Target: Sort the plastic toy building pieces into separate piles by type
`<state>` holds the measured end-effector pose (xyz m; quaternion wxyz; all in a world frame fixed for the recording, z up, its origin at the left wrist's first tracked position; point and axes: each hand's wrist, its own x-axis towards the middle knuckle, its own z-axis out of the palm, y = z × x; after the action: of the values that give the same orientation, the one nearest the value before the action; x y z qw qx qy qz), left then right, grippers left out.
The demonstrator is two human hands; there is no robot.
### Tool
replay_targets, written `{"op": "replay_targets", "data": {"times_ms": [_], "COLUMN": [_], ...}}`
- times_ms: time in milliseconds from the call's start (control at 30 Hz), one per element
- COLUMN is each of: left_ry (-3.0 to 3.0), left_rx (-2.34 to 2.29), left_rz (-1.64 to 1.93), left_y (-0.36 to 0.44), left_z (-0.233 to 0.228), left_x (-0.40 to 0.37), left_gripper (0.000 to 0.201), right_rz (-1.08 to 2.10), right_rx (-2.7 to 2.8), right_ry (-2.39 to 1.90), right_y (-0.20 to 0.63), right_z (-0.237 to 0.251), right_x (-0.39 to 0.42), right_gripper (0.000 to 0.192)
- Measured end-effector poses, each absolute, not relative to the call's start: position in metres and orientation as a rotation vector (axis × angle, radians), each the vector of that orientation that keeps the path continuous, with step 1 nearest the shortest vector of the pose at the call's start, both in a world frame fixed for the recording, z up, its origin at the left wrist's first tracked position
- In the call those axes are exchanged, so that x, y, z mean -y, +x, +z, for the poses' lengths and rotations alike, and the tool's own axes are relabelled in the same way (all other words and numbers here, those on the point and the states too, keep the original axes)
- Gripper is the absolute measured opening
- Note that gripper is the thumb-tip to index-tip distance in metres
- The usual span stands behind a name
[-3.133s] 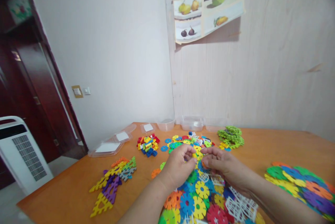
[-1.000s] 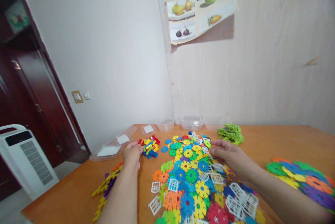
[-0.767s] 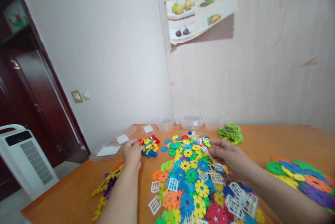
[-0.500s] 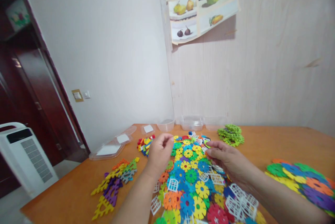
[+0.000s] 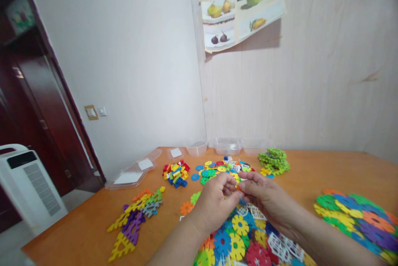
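My left hand and my right hand meet over a heap of flower-shaped plastic discs. Both sets of fingers are bent and closed. A sliver of a small orange piece shows at the right fingertips; its shape is mostly hidden. Whether the left fingers also grip it is hidden. Below the hands lie a yellow flower disc, a blue flower disc and a red flower disc. White lattice window pieces lie near my right forearm.
Small building bricks are piled behind left, with triangular and notched pieces nearer. Green pieces stand at the back right. Large flower discs spread at right. Clear containers and lids line the back.
My left hand has moved right and down to meet my right hand, uncovering the brick pile. My right hand has shifted slightly left and lower.
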<state>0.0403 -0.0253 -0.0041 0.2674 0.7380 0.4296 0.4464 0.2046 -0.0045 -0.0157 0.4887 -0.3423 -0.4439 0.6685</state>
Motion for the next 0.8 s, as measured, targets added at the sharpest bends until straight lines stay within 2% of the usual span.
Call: {"op": "replay_targets", "data": {"times_ms": [133,233,300,433,500,633,800], "left_ry": [2.027,1.976,1.9,1.684,1.542,1.256,1.18], "left_rx": [-1.127,-1.172,-1.248,-1.452,-1.532,-1.622,-1.984], "left_rz": [1.184,1.212,1.286,1.532,1.636,1.775,1.758], "left_y": [0.041,0.035,0.023,-0.017,-0.039,-0.07,-0.094], "left_z": [-0.004,-0.002,0.001,0.007,0.008,0.003,0.0], "left_x": [0.025,0.021,0.015,-0.002,-0.01,-0.02,-0.031], "left_gripper": [0.011,0.011,0.012,0.02,0.025,0.035,0.026], "right_rz": [1.67,1.566,1.339,0.595,0.376,0.331,0.354], "right_rx": [1.073,1.165,1.282,1.396,1.436,1.516,1.593], "right_ry": [-0.813,-0.869,-0.96,-1.353,-1.565,-1.74,-1.73], "right_y": [0.2,0.203,0.215,0.265,0.29,0.309,0.3], "right_z": [-0.017,-0.017,-0.02,-0.039,-0.051,-0.067,-0.072], "right_x": [0.008,0.003,-0.01,-0.046,-0.06,-0.07,-0.071], "right_gripper": [0.042,0.04,0.041,0.041,0.038,0.038,0.037]}}
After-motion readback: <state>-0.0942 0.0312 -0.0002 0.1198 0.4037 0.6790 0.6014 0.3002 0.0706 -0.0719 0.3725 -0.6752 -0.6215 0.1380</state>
